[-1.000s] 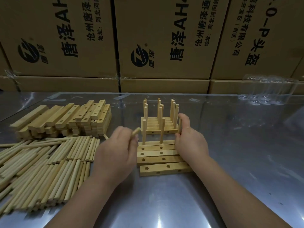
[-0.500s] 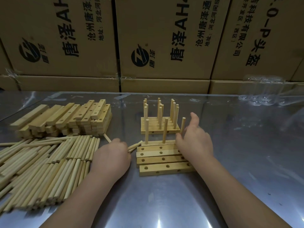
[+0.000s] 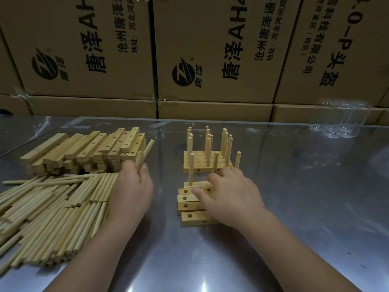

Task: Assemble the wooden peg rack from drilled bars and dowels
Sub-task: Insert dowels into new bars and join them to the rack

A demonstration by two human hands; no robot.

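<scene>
Several drilled bars (image 3: 189,207) lie side by side at the table's centre. The farthest of them carries three upright dowels (image 3: 191,168). Behind it stands a finished peg rack (image 3: 207,164) with several dowels. My right hand (image 3: 229,193) lies over the right part of the bars, fingers spread, thumb touching the second bar. My left hand (image 3: 132,186) is at the top of the loose dowel pile (image 3: 48,213) and grips two dowels (image 3: 144,153) that stick up past its fingers.
A stack of loose drilled bars (image 3: 88,150) sits at the back left. Cardboard boxes (image 3: 210,49) wall off the far edge. Clear plastic packaging (image 3: 339,121) lies at the back right. The steel tabletop (image 3: 305,207) is bare on the right and in front.
My left hand moved left and back from the bars to the dowel pile and picked up two dowels. My right hand came down from the right-hand peg onto the bars.
</scene>
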